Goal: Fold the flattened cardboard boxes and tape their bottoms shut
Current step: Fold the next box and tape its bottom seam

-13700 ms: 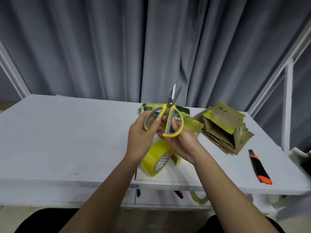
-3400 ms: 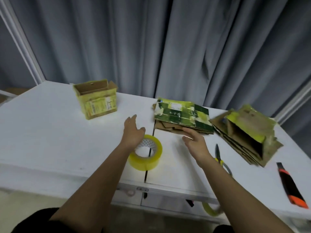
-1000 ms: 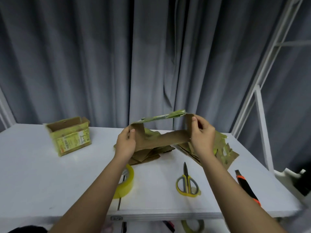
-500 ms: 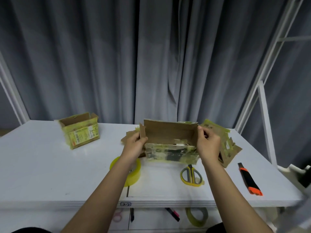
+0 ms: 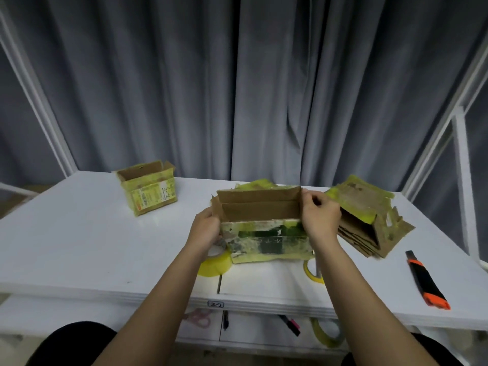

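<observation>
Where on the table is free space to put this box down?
Bare table lies left of the left hand, in front of the finished box. Another patch lies between scissors and knife. The middle is crowded: tape, held box, flat stack.

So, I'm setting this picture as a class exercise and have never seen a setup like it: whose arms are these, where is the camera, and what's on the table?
No machine here: a person wears a camera on the head, looking down at their own bare arms. The left hand and right hand grip the ends of an opened green-printed cardboard box on the white table. Around it lie a yellow tape roll, yellow-handled scissors mostly hidden by the box and arm, a black-and-orange utility knife, a stack of flattened cardboard boxes, and a finished open-topped yellow box at the far left.
</observation>
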The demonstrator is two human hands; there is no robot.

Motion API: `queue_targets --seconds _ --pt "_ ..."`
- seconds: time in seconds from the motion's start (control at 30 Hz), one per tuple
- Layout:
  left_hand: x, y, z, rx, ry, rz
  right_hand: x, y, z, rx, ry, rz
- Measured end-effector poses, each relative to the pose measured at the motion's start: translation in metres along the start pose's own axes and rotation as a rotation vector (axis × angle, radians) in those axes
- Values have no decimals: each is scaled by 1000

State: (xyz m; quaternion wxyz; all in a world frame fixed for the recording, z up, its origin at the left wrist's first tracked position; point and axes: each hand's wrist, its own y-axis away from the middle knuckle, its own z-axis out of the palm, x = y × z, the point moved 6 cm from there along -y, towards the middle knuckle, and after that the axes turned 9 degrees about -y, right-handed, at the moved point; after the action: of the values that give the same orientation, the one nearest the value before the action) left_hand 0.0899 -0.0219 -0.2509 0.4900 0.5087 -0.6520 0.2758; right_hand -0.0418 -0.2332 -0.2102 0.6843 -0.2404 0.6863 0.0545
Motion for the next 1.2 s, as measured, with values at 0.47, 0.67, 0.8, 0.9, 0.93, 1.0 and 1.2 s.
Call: queue_targets --seconds 0.47,0.67,0.8,0.9,0.93,1.0,1.2 --pt "17 -13 13 -33 -46 72 29 -6 -14 -16 -201 166" --pt "2 -20 23 -74 -42 12 51 5 -14 -100 -294 236" --pt "-10 -24 27 -87 33 -16 59 13 -9 -122 -373 179" --pt "-10 -23 29 -114 74 -36 56 15 -8 -138 -342 58" --pt "-10 -23 29 -124 87 -34 55 16 -8 -150 -307 10" --pt "-12 -21 30 -144 102 -34 54 18 -5 -192 -222 -81" --pt "-17 -22 31 -170 87 -8 59 18 -6 -379 95 -303"
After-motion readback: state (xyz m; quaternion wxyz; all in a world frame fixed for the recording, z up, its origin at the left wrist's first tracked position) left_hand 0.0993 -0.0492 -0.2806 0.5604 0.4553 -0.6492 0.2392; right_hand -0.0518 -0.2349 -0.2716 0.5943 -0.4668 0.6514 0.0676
